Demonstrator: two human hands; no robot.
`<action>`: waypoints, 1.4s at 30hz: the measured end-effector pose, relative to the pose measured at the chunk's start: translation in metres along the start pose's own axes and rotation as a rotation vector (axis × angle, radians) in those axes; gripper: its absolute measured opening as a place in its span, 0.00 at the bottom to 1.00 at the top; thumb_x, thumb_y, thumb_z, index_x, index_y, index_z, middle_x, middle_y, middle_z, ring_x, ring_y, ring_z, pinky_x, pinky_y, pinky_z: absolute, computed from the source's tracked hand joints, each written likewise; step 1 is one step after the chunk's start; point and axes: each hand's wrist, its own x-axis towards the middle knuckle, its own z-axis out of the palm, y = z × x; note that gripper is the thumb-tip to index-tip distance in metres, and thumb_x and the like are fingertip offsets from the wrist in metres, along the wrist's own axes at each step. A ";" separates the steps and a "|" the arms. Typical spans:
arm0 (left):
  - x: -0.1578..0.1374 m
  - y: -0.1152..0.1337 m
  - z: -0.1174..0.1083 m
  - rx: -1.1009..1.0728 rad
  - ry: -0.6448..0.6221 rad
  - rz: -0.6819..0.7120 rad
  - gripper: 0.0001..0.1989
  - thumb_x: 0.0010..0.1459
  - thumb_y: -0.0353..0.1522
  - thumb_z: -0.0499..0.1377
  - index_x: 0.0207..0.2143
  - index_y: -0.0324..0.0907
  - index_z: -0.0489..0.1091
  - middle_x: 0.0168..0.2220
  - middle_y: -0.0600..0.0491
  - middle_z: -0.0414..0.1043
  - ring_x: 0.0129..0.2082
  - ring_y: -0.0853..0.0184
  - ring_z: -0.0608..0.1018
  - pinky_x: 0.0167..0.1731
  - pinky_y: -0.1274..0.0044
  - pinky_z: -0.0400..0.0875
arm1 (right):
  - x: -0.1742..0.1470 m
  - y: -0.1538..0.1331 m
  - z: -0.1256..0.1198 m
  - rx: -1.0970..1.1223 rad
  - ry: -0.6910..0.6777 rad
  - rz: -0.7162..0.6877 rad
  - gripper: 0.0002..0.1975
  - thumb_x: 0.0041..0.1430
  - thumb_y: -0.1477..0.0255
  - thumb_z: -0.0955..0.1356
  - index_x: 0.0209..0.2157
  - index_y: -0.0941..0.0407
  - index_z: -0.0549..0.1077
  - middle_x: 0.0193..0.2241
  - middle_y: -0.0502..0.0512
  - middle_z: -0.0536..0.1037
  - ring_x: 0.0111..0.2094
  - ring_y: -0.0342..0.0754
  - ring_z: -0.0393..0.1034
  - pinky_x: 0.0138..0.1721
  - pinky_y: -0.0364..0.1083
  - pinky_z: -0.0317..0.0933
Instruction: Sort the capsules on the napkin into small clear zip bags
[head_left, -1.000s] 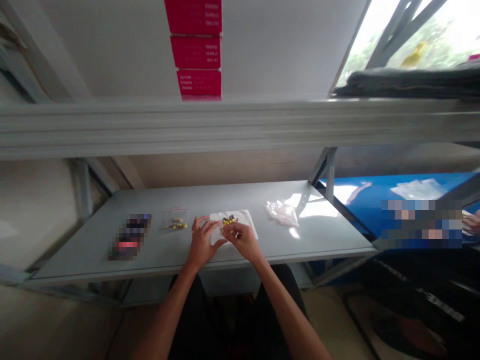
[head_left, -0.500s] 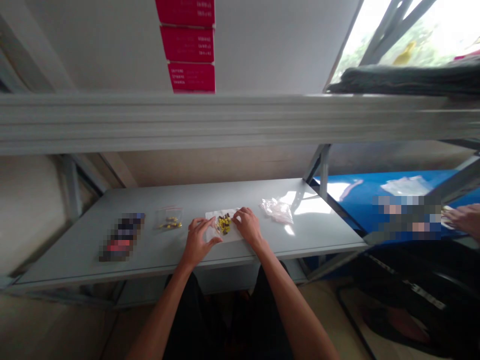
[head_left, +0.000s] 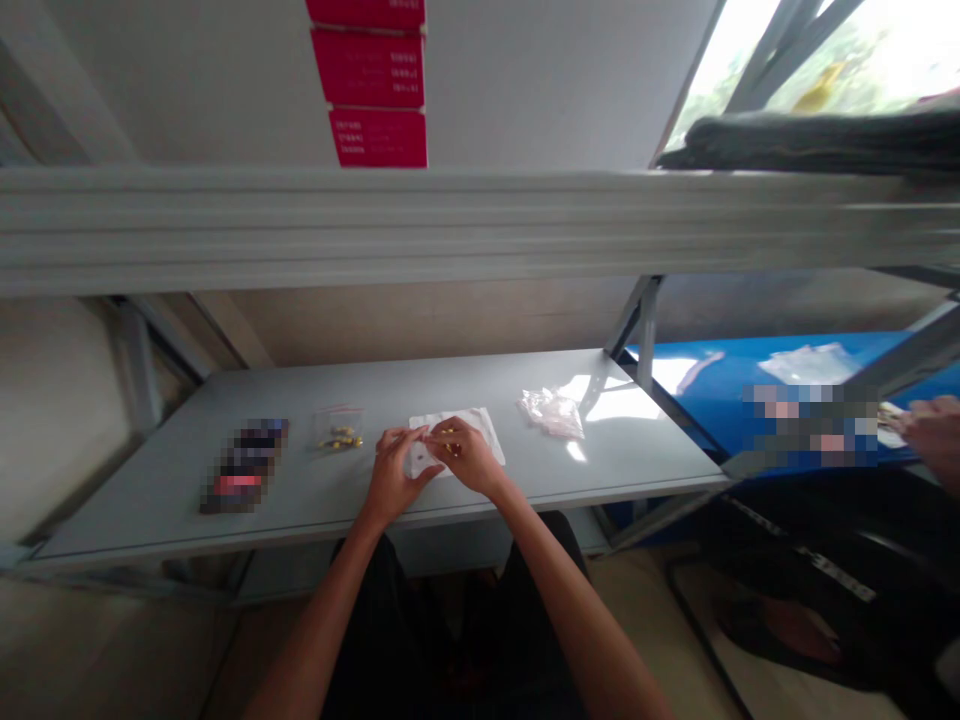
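Note:
On a white sheet, my two hands meet at the fingertips. My left hand pinches what looks like a small clear plastic bag, mostly covered by the fingers. Over the sheet, my right hand has its fingers pressed together at the left fingertips; whatever they hold is hidden. Small yellow pieces show partly beneath the right hand. Left of my hands lies a clear zip bag with several yellow and dark pieces inside. A pile of clear plastic bags lies to the right.
The grey table carries a blurred-out dark object at left. A shelf beam crosses above, with red boxes over it. At right, another person's hand is near a blue table beyond the metal frame.
My right hand has moved left across the yellow pieces to the left fingertips, covering most of the pieces. The sheet's right side is now uncovered. The view has shifted slightly.

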 end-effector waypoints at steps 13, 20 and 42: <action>-0.002 -0.003 0.001 -0.011 0.053 -0.058 0.31 0.50 0.32 0.72 0.56 0.46 0.70 0.50 0.48 0.72 0.52 0.56 0.73 0.57 0.64 0.68 | -0.008 0.040 -0.023 -0.499 -0.003 0.198 0.08 0.62 0.75 0.71 0.41 0.52 0.82 0.43 0.54 0.78 0.41 0.48 0.74 0.45 0.45 0.65; -0.001 -0.001 0.000 0.018 0.032 -0.037 0.30 0.51 0.33 0.71 0.56 0.46 0.69 0.49 0.48 0.73 0.52 0.56 0.73 0.56 0.64 0.68 | -0.010 0.028 -0.023 -0.313 0.079 0.131 0.05 0.64 0.74 0.70 0.37 0.55 0.80 0.39 0.54 0.78 0.31 0.43 0.69 0.37 0.43 0.64; 0.000 0.001 -0.001 -0.012 0.007 -0.019 0.31 0.50 0.35 0.73 0.56 0.47 0.71 0.50 0.48 0.73 0.53 0.55 0.71 0.57 0.61 0.67 | -0.035 0.024 -0.019 -0.327 0.046 0.167 0.09 0.61 0.76 0.69 0.40 0.52 0.82 0.43 0.55 0.78 0.42 0.48 0.75 0.47 0.46 0.66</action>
